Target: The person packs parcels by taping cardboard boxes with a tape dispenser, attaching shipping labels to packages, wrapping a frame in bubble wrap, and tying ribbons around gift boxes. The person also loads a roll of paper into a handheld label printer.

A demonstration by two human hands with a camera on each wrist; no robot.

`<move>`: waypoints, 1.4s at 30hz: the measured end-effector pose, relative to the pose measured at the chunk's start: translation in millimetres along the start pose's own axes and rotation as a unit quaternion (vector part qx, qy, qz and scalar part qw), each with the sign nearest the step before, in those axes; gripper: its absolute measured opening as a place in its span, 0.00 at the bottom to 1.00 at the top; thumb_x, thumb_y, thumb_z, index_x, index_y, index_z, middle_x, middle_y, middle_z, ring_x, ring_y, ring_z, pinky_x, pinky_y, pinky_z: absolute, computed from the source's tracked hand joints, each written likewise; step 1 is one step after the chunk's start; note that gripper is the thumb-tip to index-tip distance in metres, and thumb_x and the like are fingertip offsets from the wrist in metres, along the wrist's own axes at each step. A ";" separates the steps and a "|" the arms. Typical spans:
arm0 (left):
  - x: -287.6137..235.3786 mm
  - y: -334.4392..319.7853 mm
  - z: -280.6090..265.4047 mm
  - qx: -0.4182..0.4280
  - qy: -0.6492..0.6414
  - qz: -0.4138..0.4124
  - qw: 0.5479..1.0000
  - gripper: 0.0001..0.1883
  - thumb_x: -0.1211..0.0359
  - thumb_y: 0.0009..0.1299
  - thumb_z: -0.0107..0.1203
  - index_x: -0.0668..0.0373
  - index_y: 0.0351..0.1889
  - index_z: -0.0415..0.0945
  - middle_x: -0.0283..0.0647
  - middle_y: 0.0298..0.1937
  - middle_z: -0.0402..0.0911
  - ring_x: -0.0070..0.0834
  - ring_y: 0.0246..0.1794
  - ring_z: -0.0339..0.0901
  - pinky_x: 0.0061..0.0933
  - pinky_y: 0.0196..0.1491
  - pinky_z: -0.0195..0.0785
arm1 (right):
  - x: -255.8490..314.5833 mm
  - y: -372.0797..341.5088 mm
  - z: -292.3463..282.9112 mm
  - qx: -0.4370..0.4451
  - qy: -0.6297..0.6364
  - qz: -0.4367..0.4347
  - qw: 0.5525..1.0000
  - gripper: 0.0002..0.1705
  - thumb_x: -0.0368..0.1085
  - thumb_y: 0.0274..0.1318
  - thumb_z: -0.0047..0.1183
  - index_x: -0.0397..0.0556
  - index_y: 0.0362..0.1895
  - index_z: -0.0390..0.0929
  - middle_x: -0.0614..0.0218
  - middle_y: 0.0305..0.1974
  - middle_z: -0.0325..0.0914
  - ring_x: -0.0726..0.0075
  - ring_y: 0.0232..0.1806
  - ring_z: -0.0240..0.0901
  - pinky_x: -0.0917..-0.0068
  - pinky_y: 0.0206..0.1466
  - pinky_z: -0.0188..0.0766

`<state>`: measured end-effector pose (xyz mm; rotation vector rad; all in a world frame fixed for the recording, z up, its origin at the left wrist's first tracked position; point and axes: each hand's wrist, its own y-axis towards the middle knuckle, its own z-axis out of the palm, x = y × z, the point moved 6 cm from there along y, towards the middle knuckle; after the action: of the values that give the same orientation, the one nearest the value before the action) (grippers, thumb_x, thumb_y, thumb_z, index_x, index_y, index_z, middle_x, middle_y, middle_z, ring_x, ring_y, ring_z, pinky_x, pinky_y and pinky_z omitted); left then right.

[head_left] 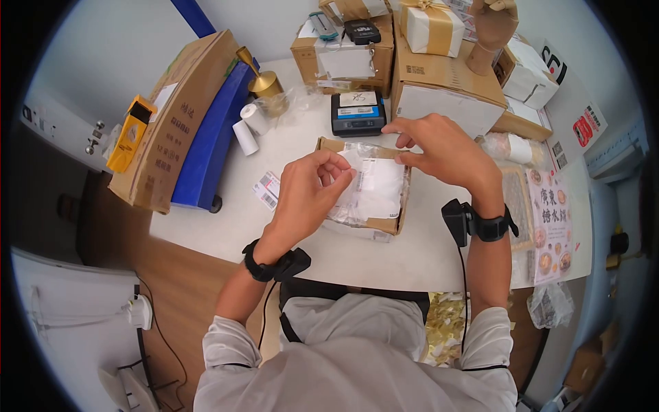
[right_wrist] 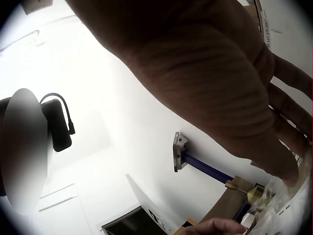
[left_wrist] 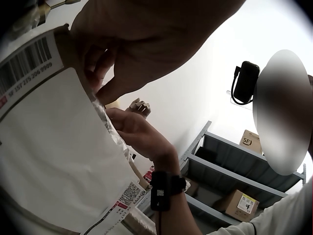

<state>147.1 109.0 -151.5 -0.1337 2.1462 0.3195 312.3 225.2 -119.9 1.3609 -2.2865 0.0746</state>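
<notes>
A small cardboard box (head_left: 391, 224), wrapped in clear plastic film (head_left: 351, 199), lies on the white table (head_left: 288, 237). A white shipping label (head_left: 382, 185) covers much of its top; the left wrist view shows the label's barcode (left_wrist: 27, 66). My left hand (head_left: 309, 189) is at the box's left side, thumb and fingertips pinching a whitish edge of the film. Over the far right corner is my right hand (head_left: 446, 152), its index finger extended toward a black label printer (head_left: 358, 115) and its thumb close at the box's edge.
Two white paper rolls (head_left: 250, 129), a printed label (head_left: 267, 189) and a brass-coloured holder (head_left: 266, 85) lie to the left. Beyond them leans a long carton (head_left: 180, 123). Stacked boxes (head_left: 449, 79) and a wooden hand model (head_left: 491, 34) stand behind. A printed leaflet (head_left: 551, 223) lies right.
</notes>
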 end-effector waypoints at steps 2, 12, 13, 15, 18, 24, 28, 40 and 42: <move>-4.1 1.2 -1.3 -0.005 0.037 -0.008 0.999 0.09 0.68 0.67 0.64 0.68 0.34 0.83 0.31 0.23 0.78 0.13 0.20 0.67 0.21 0.24 0.62 | -1.6 2.0 2.7 0.016 0.005 0.021 1.000 0.22 0.28 0.51 0.62 0.46 0.53 0.79 0.57 0.35 0.86 0.49 0.37 0.82 0.60 0.43 0.75; -6.0 8.9 20.7 0.059 0.136 0.017 0.989 0.17 0.62 0.67 0.64 0.67 0.24 0.81 0.41 0.15 0.75 0.29 0.15 0.70 0.31 0.24 0.63 | -2.5 2.4 7.3 0.015 0.000 0.008 1.000 0.21 0.25 0.51 0.60 0.46 0.52 0.80 0.57 0.31 0.85 0.49 0.35 0.82 0.61 0.41 0.75; -7.2 9.7 22.3 0.067 0.152 0.013 0.986 0.17 0.62 0.67 0.64 0.67 0.23 0.80 0.41 0.15 0.75 0.32 0.15 0.70 0.33 0.24 0.63 | -2.2 2.2 7.0 0.013 -0.004 0.008 1.000 0.21 0.25 0.50 0.60 0.46 0.51 0.80 0.57 0.31 0.85 0.50 0.35 0.82 0.61 0.40 0.75; -5.3 11.4 25.3 0.071 0.168 0.027 0.983 0.18 0.62 0.68 0.62 0.67 0.22 0.79 0.43 0.15 0.74 0.36 0.15 0.71 0.35 0.25 0.63 | -2.4 1.8 6.7 0.011 -0.008 0.009 1.000 0.21 0.25 0.50 0.60 0.46 0.51 0.80 0.57 0.31 0.85 0.50 0.35 0.82 0.61 0.40 0.75; -3.1 13.9 29.5 0.081 0.189 0.052 0.977 0.18 0.63 0.70 0.60 0.66 0.21 0.78 0.45 0.15 0.74 0.42 0.16 0.71 0.38 0.25 0.62 | -3.0 0.5 6.0 0.004 0.000 0.010 1.000 0.20 0.25 0.50 0.61 0.45 0.51 0.80 0.57 0.31 0.85 0.49 0.34 0.81 0.61 0.40 0.75; -5.5 14.0 30.7 0.082 0.212 0.090 0.970 0.19 0.63 0.72 0.58 0.65 0.21 0.76 0.46 0.16 0.75 0.45 0.17 0.72 0.40 0.25 0.62 | -0.9 -0.4 3.6 0.011 0.005 0.008 1.000 0.21 0.28 0.49 0.62 0.45 0.51 0.80 0.57 0.31 0.85 0.49 0.34 0.81 0.61 0.40 0.75; -12.9 10.6 23.6 0.066 0.238 0.079 0.966 0.21 0.59 0.72 0.59 0.64 0.19 0.76 0.46 0.16 0.75 0.45 0.17 0.72 0.40 0.25 0.63 | -1.0 -0.8 2.6 0.015 0.012 0.009 1.000 0.22 0.28 0.48 0.63 0.45 0.51 0.80 0.57 0.31 0.85 0.49 0.35 0.81 0.61 0.40 0.75; -8.6 17.6 28.6 0.083 0.295 0.093 0.947 0.20 0.56 0.70 0.61 0.61 0.23 0.78 0.45 0.19 0.77 0.44 0.21 0.74 0.43 0.29 0.67 | -1.0 -2.7 3.1 0.034 0.005 0.045 0.998 0.28 0.35 0.45 0.70 0.45 0.53 0.80 0.57 0.33 0.86 0.49 0.38 0.81 0.60 0.43 0.74; -20.3 12.5 20.9 0.040 0.279 0.094 0.955 0.18 0.57 0.68 0.64 0.61 0.24 0.78 0.45 0.25 0.79 0.42 0.26 0.75 0.43 0.32 0.68 | -2.2 -3.6 1.9 0.036 -0.005 0.069 0.997 0.29 0.37 0.44 0.71 0.46 0.53 0.80 0.58 0.34 0.86 0.49 0.38 0.81 0.59 0.43 0.74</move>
<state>172.5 126.3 -143.7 0.0344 2.7383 0.3302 315.5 224.7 -123.2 1.2377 -2.4041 0.1969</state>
